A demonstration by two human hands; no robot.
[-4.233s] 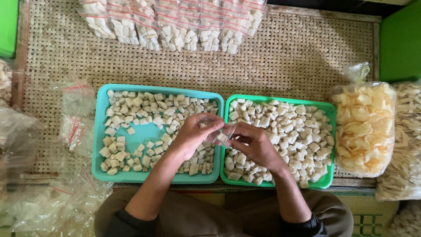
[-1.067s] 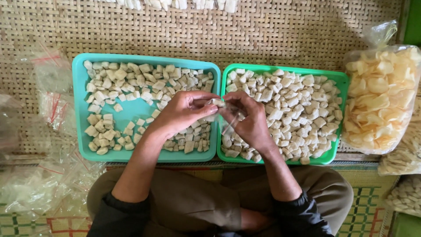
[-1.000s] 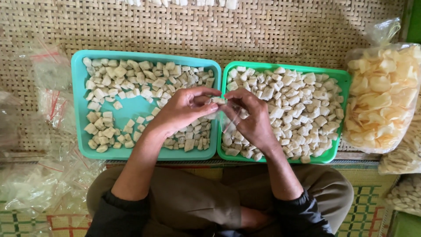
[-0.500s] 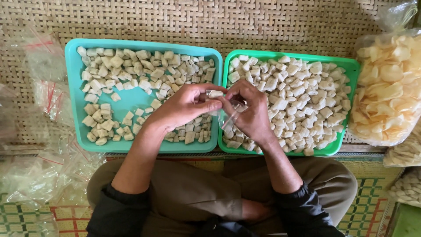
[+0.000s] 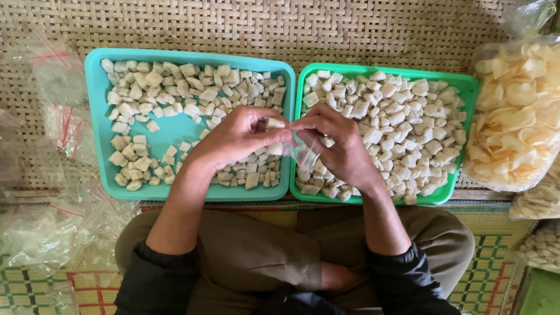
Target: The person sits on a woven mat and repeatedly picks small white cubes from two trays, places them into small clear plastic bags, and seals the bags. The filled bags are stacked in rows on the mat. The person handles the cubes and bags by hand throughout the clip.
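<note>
**Both hands on a small clear bag, over the seam between two trays**

We see the left hand point(image 5: 236, 137) pinching one pale cube point(image 5: 275, 123) at its fingertips, right at the mouth of a small clear plastic bag point(image 5: 304, 154). Right hand point(image 5: 338, 146) has fingers narrowed on the bag's top edge; the bag hangs just below. Both sit above where the teal tray point(image 5: 96, 125) meets the green tray point(image 5: 469, 111), each filled with pale cubes. Big clear bag of yellowish crackers point(image 5: 513, 116) at far right. Empty clear bags with red strips point(image 5: 61, 125) lie left, on the woven mat point(image 5: 350, 29).
</note>
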